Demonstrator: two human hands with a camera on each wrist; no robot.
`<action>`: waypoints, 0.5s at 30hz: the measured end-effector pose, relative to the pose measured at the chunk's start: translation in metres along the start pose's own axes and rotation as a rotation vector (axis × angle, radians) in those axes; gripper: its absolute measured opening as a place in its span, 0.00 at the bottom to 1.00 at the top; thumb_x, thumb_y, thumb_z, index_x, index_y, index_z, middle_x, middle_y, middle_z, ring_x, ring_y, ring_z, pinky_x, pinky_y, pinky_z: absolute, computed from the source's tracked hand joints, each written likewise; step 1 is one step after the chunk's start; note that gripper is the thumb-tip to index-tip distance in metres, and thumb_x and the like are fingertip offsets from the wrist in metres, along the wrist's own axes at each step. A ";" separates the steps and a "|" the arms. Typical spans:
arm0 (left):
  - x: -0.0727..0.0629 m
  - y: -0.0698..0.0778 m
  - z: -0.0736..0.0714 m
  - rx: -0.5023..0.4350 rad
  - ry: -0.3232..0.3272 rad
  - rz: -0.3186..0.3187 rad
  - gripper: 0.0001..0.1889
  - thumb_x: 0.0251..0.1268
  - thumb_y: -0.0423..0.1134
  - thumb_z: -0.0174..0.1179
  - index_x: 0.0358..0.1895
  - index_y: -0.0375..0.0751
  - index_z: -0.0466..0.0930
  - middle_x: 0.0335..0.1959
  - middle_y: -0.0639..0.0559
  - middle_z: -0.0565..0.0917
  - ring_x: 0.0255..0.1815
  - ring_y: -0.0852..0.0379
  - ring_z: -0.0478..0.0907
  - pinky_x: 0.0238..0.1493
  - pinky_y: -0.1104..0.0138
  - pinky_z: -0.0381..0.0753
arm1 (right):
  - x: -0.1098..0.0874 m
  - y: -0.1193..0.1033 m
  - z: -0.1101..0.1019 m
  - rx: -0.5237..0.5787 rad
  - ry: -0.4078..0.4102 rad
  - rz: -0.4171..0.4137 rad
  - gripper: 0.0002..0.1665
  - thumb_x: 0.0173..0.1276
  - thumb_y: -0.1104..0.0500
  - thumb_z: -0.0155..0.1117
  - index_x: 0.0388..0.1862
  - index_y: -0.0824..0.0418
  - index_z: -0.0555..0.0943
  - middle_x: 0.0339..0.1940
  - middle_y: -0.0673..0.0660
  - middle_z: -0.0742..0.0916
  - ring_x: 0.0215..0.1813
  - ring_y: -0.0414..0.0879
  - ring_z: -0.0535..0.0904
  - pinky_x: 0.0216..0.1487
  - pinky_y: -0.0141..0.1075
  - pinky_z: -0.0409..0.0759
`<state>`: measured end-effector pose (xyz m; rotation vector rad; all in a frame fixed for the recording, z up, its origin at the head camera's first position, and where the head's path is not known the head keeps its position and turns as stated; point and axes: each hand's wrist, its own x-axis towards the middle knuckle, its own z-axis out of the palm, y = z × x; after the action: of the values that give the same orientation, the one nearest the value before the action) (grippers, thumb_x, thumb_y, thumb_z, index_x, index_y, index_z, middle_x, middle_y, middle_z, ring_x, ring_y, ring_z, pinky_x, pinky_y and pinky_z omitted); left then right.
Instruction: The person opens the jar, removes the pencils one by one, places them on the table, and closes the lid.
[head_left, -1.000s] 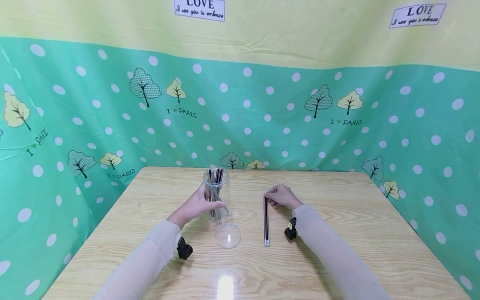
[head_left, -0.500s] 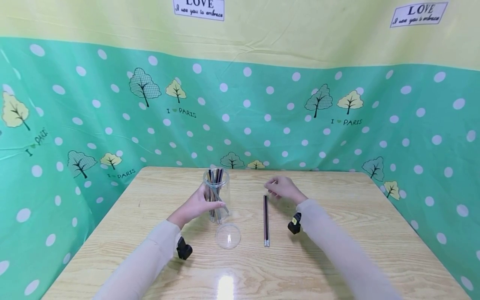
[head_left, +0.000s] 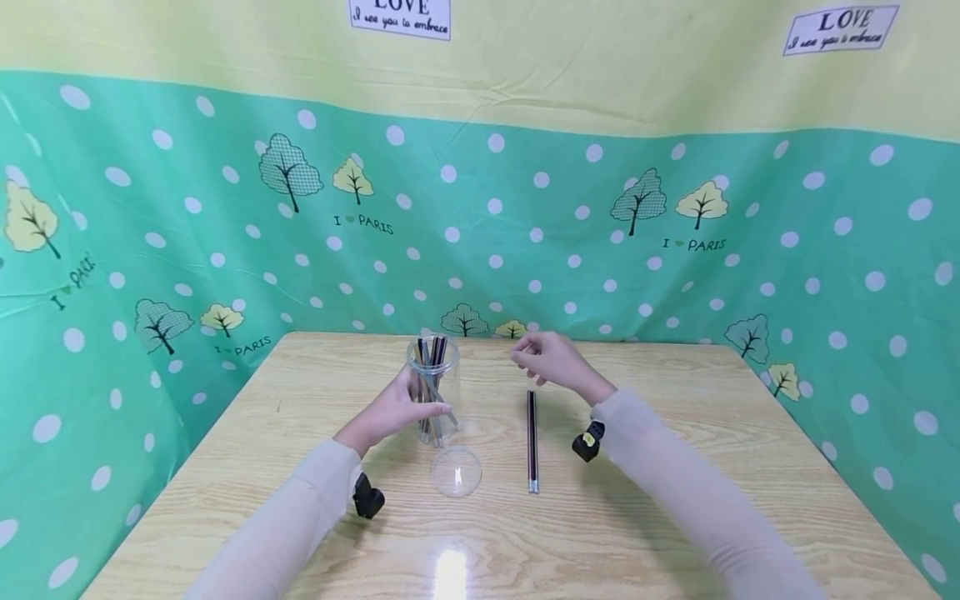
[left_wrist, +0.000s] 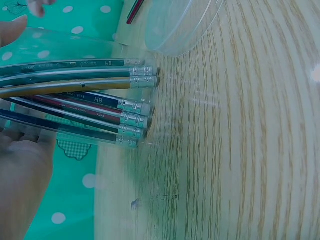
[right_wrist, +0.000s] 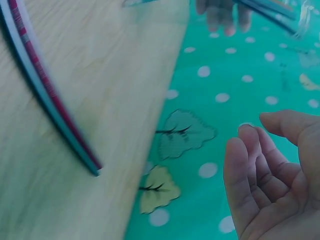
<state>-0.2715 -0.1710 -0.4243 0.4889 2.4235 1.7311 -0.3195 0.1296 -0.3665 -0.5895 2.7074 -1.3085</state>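
With its fingers wrapped round the side, my left hand (head_left: 392, 412) holds a clear plastic jar (head_left: 448, 392) upright on the table. Several pencils (left_wrist: 100, 82) stand inside it, their metal ferrules and eraser ends at the bottom. My right hand (head_left: 553, 361) hovers to the right of the jar's mouth, holding nothing; in the right wrist view a gap shows between thumb and loosely bent fingers (right_wrist: 237, 170). Below that hand, two pencils (head_left: 532, 442) lie side by side on the table, one dark red and one dark green in the right wrist view (right_wrist: 50, 95).
A round clear lid (head_left: 456, 472) lies flat in front of the jar. The wooden table (head_left: 675, 500) ends at a green polka-dot curtain (head_left: 495, 250) behind and at the sides. Black wrist cameras (head_left: 367, 497) are strapped at both cuffs.
My right hand has let go of the far ends of the two pencils, lifted, and shifted left toward the jar. The left hand, jar and lid have stayed put.
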 end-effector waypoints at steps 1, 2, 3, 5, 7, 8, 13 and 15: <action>0.000 0.000 0.000 0.000 -0.001 -0.002 0.52 0.55 0.44 0.76 0.78 0.49 0.51 0.68 0.32 0.71 0.69 0.40 0.68 0.72 0.43 0.59 | 0.000 -0.004 0.000 -0.006 0.002 -0.011 0.13 0.75 0.52 0.63 0.47 0.60 0.83 0.33 0.56 0.85 0.38 0.60 0.84 0.30 0.38 0.86; 0.000 0.000 0.000 -0.001 -0.002 -0.003 0.52 0.55 0.44 0.76 0.78 0.50 0.51 0.68 0.32 0.71 0.69 0.41 0.68 0.72 0.43 0.59 | 0.000 -0.008 0.000 -0.009 0.004 -0.023 0.13 0.74 0.52 0.63 0.47 0.60 0.83 0.34 0.56 0.85 0.38 0.60 0.84 0.30 0.39 0.86; 0.000 0.001 0.000 -0.002 -0.001 -0.004 0.52 0.54 0.44 0.77 0.78 0.50 0.51 0.68 0.32 0.71 0.69 0.41 0.68 0.72 0.43 0.59 | 0.000 -0.012 0.000 -0.015 0.006 -0.034 0.12 0.74 0.52 0.63 0.47 0.59 0.83 0.34 0.56 0.85 0.37 0.59 0.84 0.30 0.39 0.86; -0.001 0.001 0.000 -0.011 -0.002 -0.005 0.52 0.54 0.44 0.77 0.78 0.50 0.51 0.67 0.32 0.71 0.68 0.41 0.69 0.72 0.43 0.59 | 0.000 -0.020 0.000 -0.020 0.011 -0.056 0.11 0.74 0.52 0.64 0.47 0.58 0.83 0.34 0.55 0.85 0.36 0.57 0.84 0.31 0.40 0.86; -0.001 0.002 0.001 -0.013 -0.006 0.001 0.52 0.54 0.44 0.76 0.78 0.49 0.51 0.67 0.32 0.71 0.68 0.41 0.69 0.72 0.43 0.59 | -0.001 -0.028 0.000 -0.018 0.009 -0.075 0.11 0.74 0.52 0.64 0.47 0.57 0.83 0.35 0.54 0.85 0.35 0.54 0.84 0.32 0.41 0.87; -0.001 0.002 0.001 -0.013 -0.008 0.007 0.52 0.55 0.44 0.76 0.78 0.48 0.51 0.67 0.31 0.71 0.68 0.41 0.69 0.72 0.43 0.59 | -0.002 -0.033 0.001 -0.016 0.010 -0.087 0.11 0.74 0.52 0.64 0.46 0.57 0.83 0.35 0.54 0.85 0.34 0.53 0.83 0.32 0.41 0.87; -0.001 0.002 0.000 -0.021 -0.013 0.019 0.52 0.55 0.44 0.76 0.78 0.49 0.51 0.69 0.33 0.71 0.69 0.41 0.68 0.72 0.43 0.59 | -0.006 -0.051 0.006 -0.007 0.021 -0.166 0.09 0.73 0.54 0.65 0.46 0.58 0.83 0.37 0.53 0.85 0.31 0.49 0.82 0.30 0.41 0.86; -0.001 0.002 0.000 -0.023 -0.010 0.020 0.52 0.54 0.43 0.77 0.78 0.50 0.51 0.70 0.35 0.70 0.70 0.42 0.67 0.73 0.44 0.59 | -0.007 -0.057 0.008 -0.008 0.025 -0.203 0.10 0.73 0.55 0.65 0.47 0.58 0.83 0.39 0.52 0.85 0.29 0.47 0.81 0.29 0.40 0.86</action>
<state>-0.2703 -0.1704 -0.4226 0.5201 2.3969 1.7584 -0.2935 0.0942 -0.3282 -0.8745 2.7343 -1.3566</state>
